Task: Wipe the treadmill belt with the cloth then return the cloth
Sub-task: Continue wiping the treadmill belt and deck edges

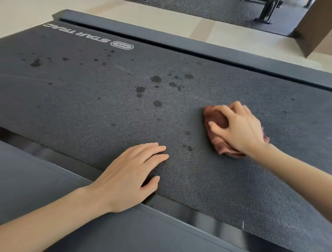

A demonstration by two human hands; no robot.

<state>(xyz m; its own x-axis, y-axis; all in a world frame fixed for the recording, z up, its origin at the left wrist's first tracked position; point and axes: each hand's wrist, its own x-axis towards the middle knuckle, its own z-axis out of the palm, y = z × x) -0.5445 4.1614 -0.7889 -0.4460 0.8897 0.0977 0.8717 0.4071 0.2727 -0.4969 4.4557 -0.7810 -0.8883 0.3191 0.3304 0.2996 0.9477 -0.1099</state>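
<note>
Crumpled reddish-brown cloth [216, 117] lies on the dark textured belt [103, 86], right of centre; right hand [238, 129] grip clamped on it. Left hand [129, 176] flat on belt, lower centre, grip apart. Dark spots [156, 79] dot the belt.

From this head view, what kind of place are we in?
Probably a gym: a branded treadmill belt, speckled rubber flooring beyond it, and a black equipment frame standing on that. The right hand grips a cloth on the belt.

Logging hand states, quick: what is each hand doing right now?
Left hand: open, fingers flat on the treadmill belt, holding nothing.
Right hand: closed on the cloth, pressing it to the belt.
</note>
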